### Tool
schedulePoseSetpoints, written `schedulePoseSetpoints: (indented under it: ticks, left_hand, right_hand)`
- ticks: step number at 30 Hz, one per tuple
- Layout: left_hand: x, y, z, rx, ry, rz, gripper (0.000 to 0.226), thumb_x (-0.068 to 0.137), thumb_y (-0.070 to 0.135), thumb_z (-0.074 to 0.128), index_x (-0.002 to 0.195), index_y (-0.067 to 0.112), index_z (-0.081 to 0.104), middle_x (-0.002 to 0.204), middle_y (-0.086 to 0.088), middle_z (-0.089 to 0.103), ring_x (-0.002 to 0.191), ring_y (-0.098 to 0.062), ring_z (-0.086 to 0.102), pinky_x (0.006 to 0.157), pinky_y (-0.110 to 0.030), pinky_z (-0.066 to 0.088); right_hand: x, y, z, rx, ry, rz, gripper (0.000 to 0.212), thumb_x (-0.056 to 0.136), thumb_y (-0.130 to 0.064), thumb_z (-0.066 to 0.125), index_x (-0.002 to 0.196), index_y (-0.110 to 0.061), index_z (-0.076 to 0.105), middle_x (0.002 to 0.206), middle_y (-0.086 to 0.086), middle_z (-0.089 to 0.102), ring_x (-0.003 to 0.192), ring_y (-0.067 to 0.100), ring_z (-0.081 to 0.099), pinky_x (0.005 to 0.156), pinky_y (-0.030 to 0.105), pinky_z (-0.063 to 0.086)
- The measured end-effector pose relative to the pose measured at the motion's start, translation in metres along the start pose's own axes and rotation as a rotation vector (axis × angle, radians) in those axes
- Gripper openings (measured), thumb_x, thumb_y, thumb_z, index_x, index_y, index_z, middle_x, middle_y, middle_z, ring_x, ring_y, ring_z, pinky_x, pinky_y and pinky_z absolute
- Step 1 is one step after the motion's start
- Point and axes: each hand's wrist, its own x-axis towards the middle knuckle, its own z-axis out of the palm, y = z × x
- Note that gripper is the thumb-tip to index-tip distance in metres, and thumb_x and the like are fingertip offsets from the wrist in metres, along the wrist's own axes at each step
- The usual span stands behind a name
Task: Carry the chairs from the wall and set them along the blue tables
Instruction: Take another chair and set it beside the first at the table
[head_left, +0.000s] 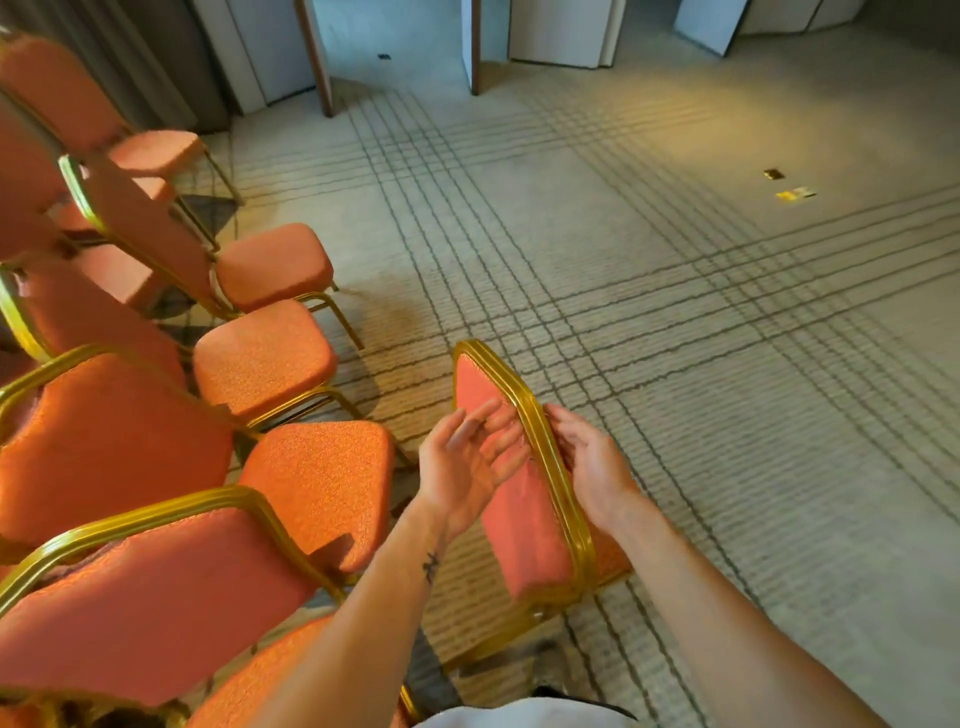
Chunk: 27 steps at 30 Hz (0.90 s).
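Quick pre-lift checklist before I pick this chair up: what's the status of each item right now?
1. Left hand gripping the chair: not ok; fingers straight beside the back pad.
2. Right hand gripping the gold frame: cannot tell; it cups the frame's far side.
3. Chair apart from the row of chairs: ok; carpet shows between them.
4. Path ahead clear: ok nearby; small yellow scraps lie far off.
5. Blue tables located: cannot tell; none in view.
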Motion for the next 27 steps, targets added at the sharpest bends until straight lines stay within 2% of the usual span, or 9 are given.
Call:
schedulePoseSetpoints:
  ticks: [3, 5, 7, 11, 13, 15, 19, 23, 27]
  left_hand:
    - [0.026, -0.017, 0.035, 0.037, -0.039, -0.023, 0.053, 0.093, 0.037, 0.06, 0.135, 0.004, 0.061, 0.132, -0.017, 0.065, 0.126, -0.037, 0.057, 0.117, -0.057, 0.041]
    - [0.042, -0.028, 0.058, 0.103, -0.048, -0.018, 0.05, 0.094, 0.037, 0.057, 0.133, 0.005, 0.063, 0.133, -0.017, 0.065, 0.126, -0.038, 0.058, 0.117, -0.054, 0.041]
    - [0.058, -0.035, 0.078, 0.187, -0.045, 0.0, 0.045, 0.097, 0.034, 0.053, 0.13, 0.005, 0.065, 0.129, -0.017, 0.067, 0.122, -0.037, 0.062, 0.117, -0.053, 0.042]
    - [0.08, -0.051, 0.113, 0.295, -0.062, 0.019, 0.047, 0.093, 0.032, 0.055, 0.131, 0.005, 0.064, 0.126, -0.015, 0.07, 0.118, -0.032, 0.066, 0.112, -0.048, 0.045]
    - [0.089, -0.059, 0.124, 0.327, -0.076, 0.027, 0.045, 0.094, 0.029, 0.057, 0.131, 0.004, 0.064, 0.129, -0.013, 0.07, 0.119, -0.03, 0.067, 0.109, -0.045, 0.049]
    - [0.097, -0.065, 0.132, 0.399, -0.085, 0.04, 0.036, 0.101, 0.025, 0.052, 0.129, 0.007, 0.065, 0.129, -0.01, 0.072, 0.119, -0.026, 0.068, 0.103, -0.041, 0.052]
    - [0.113, -0.06, 0.142, 0.814, -0.068, 0.179, 0.029, 0.103, 0.026, 0.054, 0.129, 0.02, 0.066, 0.125, 0.006, 0.075, 0.121, -0.009, 0.066, 0.106, -0.035, 0.046]
    - [0.14, -0.05, 0.15, 1.23, -0.043, 0.377, 0.03, 0.101, 0.012, 0.053, 0.121, 0.029, 0.067, 0.116, 0.009, 0.072, 0.106, 0.006, 0.062, 0.088, -0.009, 0.043]
    - [0.165, -0.04, 0.15, 1.572, -0.065, 0.607, 0.039, 0.098, 0.005, 0.052, 0.131, 0.025, 0.061, 0.126, 0.003, 0.045, 0.112, 0.008, 0.042, 0.095, 0.003, 0.028]
  right_hand:
    - [0.009, -0.022, -0.036, -0.082, 0.048, -0.073, 0.043, 0.082, -0.03, 0.056, 0.122, -0.036, 0.072, 0.132, -0.009, 0.069, 0.12, 0.003, 0.063, 0.1, 0.03, 0.049]
    - [0.014, -0.036, -0.058, -0.169, 0.068, -0.125, 0.038, 0.083, -0.031, 0.058, 0.116, -0.043, 0.072, 0.123, -0.019, 0.07, 0.111, -0.006, 0.065, 0.088, 0.019, 0.051]
    - [0.019, -0.047, -0.076, -0.268, 0.069, -0.186, 0.036, 0.083, -0.034, 0.059, 0.114, -0.043, 0.073, 0.113, -0.018, 0.075, 0.103, -0.003, 0.069, 0.078, 0.014, 0.052]
    - [0.032, -0.054, -0.1, -0.596, 0.143, -0.316, 0.033, 0.086, -0.046, 0.06, 0.118, -0.043, 0.06, 0.1, -0.02, 0.072, 0.089, -0.004, 0.066, 0.074, 0.027, 0.05]
    - [0.039, -0.054, -0.107, -0.814, 0.247, -0.4, 0.038, 0.089, -0.046, 0.059, 0.125, -0.041, 0.048, 0.102, -0.018, 0.068, 0.088, 0.002, 0.064, 0.074, 0.032, 0.051]
    - [0.047, -0.056, -0.113, -0.901, 0.328, -0.443, 0.042, 0.09, -0.046, 0.056, 0.129, -0.037, 0.044, 0.103, -0.016, 0.065, 0.088, 0.007, 0.063, 0.072, 0.033, 0.05]
    - [0.058, -0.062, -0.123, -0.906, 0.358, -0.452, 0.049, 0.088, -0.06, 0.04, 0.129, -0.033, 0.045, 0.09, -0.016, 0.064, 0.076, 0.001, 0.062, 0.06, 0.022, 0.041]
    - [0.072, -0.066, -0.127, -0.968, 0.349, -0.495, 0.04, 0.098, -0.044, 0.05, 0.134, -0.026, 0.045, 0.098, -0.011, 0.068, 0.081, 0.01, 0.067, 0.069, 0.035, 0.053]
    - [0.087, -0.075, -0.122, -1.059, 0.349, -0.574, 0.04, 0.098, -0.033, 0.06, 0.134, -0.02, 0.047, 0.105, -0.003, 0.069, 0.088, 0.02, 0.07, 0.073, 0.042, 0.056]
